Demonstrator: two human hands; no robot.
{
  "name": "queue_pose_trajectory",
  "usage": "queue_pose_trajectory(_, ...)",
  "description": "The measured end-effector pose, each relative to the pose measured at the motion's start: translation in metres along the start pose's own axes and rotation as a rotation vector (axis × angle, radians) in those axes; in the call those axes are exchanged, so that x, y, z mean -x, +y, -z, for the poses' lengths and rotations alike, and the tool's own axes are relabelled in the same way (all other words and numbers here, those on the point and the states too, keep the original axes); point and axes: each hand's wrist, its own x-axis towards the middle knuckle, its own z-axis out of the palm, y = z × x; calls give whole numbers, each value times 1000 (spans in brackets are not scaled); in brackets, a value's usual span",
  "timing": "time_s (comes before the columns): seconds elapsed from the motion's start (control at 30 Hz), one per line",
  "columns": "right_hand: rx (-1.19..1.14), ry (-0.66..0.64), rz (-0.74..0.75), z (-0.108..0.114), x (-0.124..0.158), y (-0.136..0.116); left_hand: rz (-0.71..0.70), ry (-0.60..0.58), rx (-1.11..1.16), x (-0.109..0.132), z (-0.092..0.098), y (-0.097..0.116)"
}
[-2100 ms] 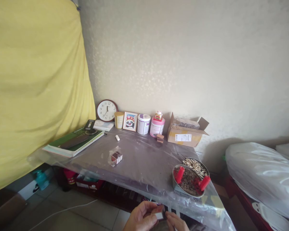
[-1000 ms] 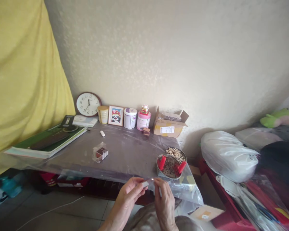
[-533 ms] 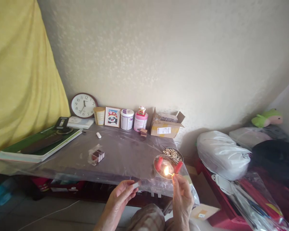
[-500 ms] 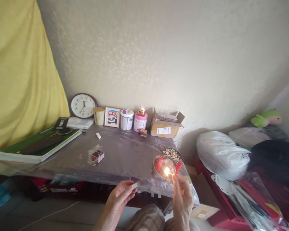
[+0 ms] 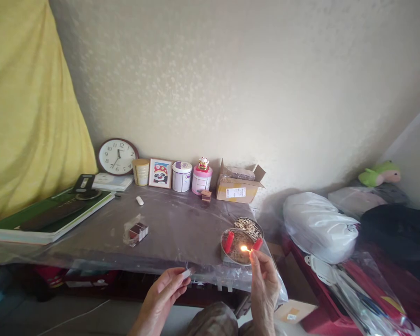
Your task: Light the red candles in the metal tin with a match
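Note:
Between thumb and fingers, my right hand (image 5: 265, 275) pinches a burning match (image 5: 248, 250), its flame pointing left over a round tin (image 5: 238, 262). Two red candles stand in that tin: one red candle (image 5: 228, 242) at its left side, the other red candle (image 5: 257, 244) just behind my right fingertips. Both candle tops look unlit. My left hand (image 5: 166, 289) is closed on a small matchbox (image 5: 186, 274) in front of the table edge. Behind the candle tin, a second tin holds many matchsticks (image 5: 248, 227).
The plastic-covered table (image 5: 182, 228) bears a wrapped stack of matchboxes (image 5: 137, 231), a white lighter-sized object (image 5: 139, 200), and a green box (image 5: 52, 214). Along the wall stand a clock (image 5: 118, 157), canisters (image 5: 182, 177) and an open carton (image 5: 236, 189). Bags (image 5: 320, 226) lie to the right.
The match flame has become smaller and now leans left. Both hands hold nearly the same pose, while the whole view has shifted slightly.

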Motion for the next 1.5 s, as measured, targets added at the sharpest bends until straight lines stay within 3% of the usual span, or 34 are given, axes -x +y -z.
queue_pose_trajectory(0.23, -111, 30, -92, -11, -6, 6, 2, 17, -16, -4, 1, 3)
queue_pose_trajectory(0.63, -187, -31, -162, -23, -13, 10, 31, 43, -19, -6, 1, 9)
queue_pose_trajectory(0.97, -170, -89, -155, -30, -20, 23, 33, 60, -6, -12, 4, 6)
queue_pose_trajectory(1.5, -114, -65, -148, -35, -23, 34, 30, 53, -7, -15, 9, 4)
